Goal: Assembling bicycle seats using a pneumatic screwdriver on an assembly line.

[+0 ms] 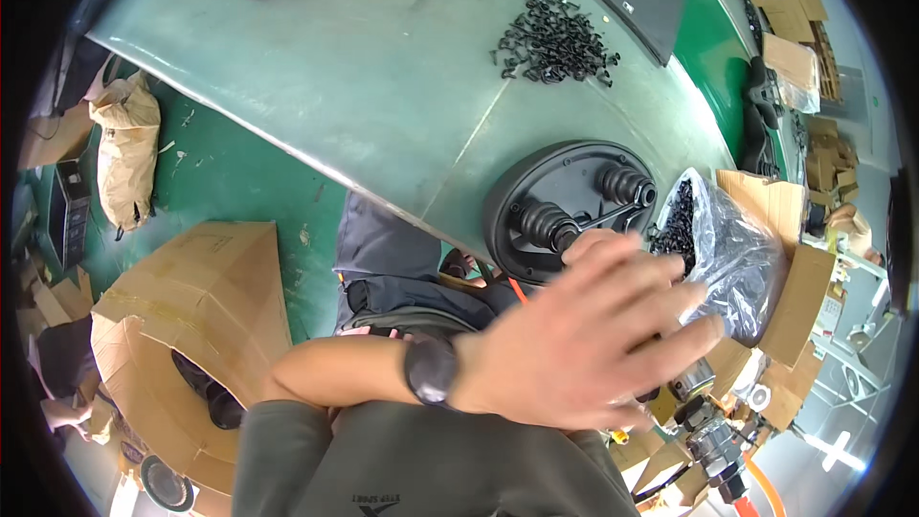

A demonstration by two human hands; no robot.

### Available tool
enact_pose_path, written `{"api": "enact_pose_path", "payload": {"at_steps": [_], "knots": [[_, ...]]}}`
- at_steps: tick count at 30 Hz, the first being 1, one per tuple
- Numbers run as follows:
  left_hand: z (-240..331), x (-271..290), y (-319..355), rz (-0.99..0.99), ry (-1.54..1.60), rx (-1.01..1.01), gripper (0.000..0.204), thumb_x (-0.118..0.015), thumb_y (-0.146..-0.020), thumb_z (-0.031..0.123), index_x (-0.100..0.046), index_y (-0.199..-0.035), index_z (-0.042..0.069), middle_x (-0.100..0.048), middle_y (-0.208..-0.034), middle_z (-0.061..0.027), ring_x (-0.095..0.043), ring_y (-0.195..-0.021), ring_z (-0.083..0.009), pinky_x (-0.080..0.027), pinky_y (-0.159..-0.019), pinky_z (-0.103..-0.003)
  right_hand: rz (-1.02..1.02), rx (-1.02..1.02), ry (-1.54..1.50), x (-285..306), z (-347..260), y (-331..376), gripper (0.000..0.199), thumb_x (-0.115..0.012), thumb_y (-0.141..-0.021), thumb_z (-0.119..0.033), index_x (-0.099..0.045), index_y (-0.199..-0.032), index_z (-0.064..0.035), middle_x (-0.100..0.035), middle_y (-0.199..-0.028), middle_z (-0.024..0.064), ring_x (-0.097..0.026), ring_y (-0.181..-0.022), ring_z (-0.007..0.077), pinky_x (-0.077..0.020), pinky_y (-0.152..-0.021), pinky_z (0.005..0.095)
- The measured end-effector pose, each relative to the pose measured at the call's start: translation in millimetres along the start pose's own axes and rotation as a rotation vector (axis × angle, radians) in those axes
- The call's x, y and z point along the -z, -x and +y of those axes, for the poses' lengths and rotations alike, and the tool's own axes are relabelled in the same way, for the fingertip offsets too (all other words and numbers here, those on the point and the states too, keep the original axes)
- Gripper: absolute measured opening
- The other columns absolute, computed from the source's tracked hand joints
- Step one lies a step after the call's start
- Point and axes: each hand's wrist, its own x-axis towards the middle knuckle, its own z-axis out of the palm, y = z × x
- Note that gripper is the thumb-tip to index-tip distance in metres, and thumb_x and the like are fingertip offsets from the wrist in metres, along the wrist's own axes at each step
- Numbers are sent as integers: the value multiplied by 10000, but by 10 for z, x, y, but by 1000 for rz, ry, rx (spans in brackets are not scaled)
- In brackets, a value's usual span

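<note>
My left hand [584, 335], motion-blurred and wearing a dark watch [431, 370], reaches across from the left with its fingers spread. No object shows in its fingers. Just beyond it, a black oval plastic housing [505, 190] lies on the table. Two ribbed rubber bellows [548, 226] and a thin metal rod stand on it. My left hand covers its near right edge in the picture; whether they touch is unclear. I cannot see my right hand for certain. Small skin-coloured tips [383, 332] show above the left forearm; whose they are is unclear.
A pile of black screws [560, 38] lies on the green table [316, 57]. Right of the housing, a cardboard box [814, 287] holds a clear bag [732, 258] of black parts. A metal tool [713, 440] with an orange hose is lower right. A large carton [191, 287] stands left.
</note>
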Motion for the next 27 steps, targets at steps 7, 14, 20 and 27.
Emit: {"api": "enact_pose_path", "payload": {"at_steps": [7, 14, 20, 27], "knots": [[8, -176, -56, 226, -348, -153, 296, -626, -788, 105, -572, -1044, -34, -669, -1026, -201, -686, -913, -302, -549, -820, -402, -6, 38, -18, -33, -103, 4, 756, -631, -829, -611, -443, -1260, -19, -600, -817, 123, -609, -665, 274, -500, -623, 403], [166, -92, -83, 47, -261, -92, 482, -545, -771, 280, -561, -1083, -87, -630, -1084, -259, -656, -993, -356, -502, -926, -451, -21, 48, -52, -120, -139, -9, 769, -624, -825, -626, -442, -1260, -19, -601, -813, 123, -609, -654, 275, -500, -615, 402], [160, -110, -75, -44, -156, -110, 563, -580, -733, 264, -532, -1153, -107, -604, -1120, -258, -621, -1048, -365, -448, -990, -473, -44, 62, 7, -34, -299, -80, 780, -617, -821, -639, -441, -1261, -19, -602, -810, 122, -609, -644, 275, -501, -608, 400], [337, -200, -106, -59, 43, -193, 646, -629, -730, 346, -500, -1205, -72, -588, -1121, -218, -614, -1015, -325, -416, -988, -511, -73, 68, 73, 48, -534, -172, 794, -610, -817, -655, -440, -1261, -19, -602, -806, 121, -608, -633, 276, -502, -599, 399]]}}
